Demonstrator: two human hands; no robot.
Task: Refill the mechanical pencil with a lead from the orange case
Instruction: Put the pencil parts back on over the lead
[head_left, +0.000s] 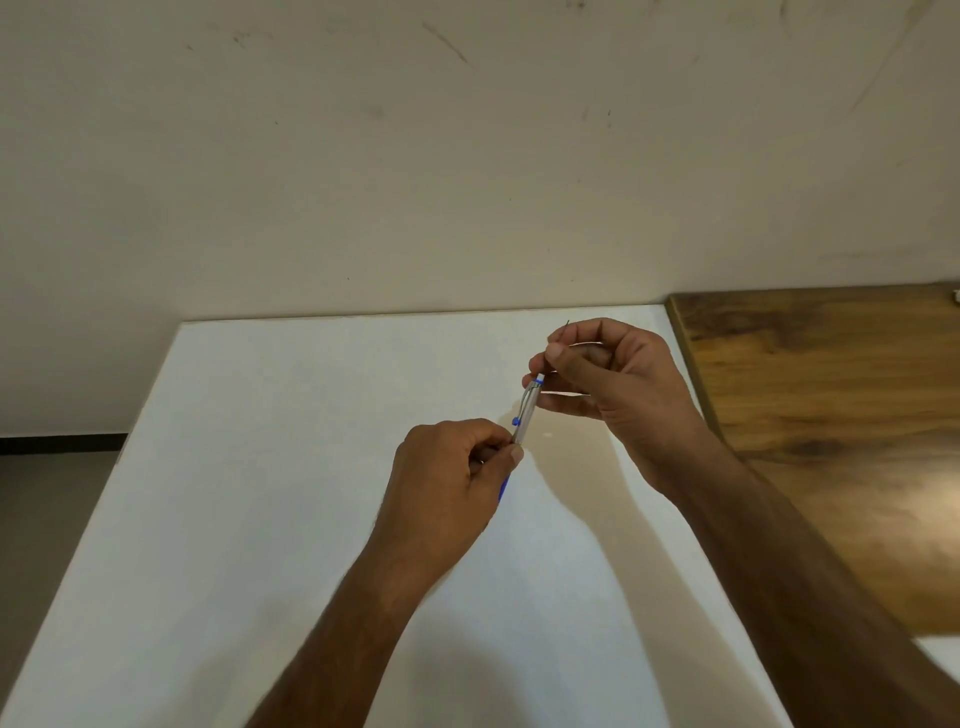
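Observation:
My left hand (457, 467) grips the lower half of a silver mechanical pencil (525, 410) with blue trim, held above the white table with its top end tilted up and to the right. My right hand (608, 374) pinches a thin dark lead (565, 327) between thumb and forefinger right at the pencil's top end. The tip of the lead sticks out above the fingers. The lower end of the lead is hidden by my fingers. The orange case is not in view.
A white table (260, 467) lies under both hands, with its left edge dropping to a grey floor (47, 509). A brown wooden surface (831, 389) adjoins the table on the right. A scuffed cream wall (415, 156) stands behind.

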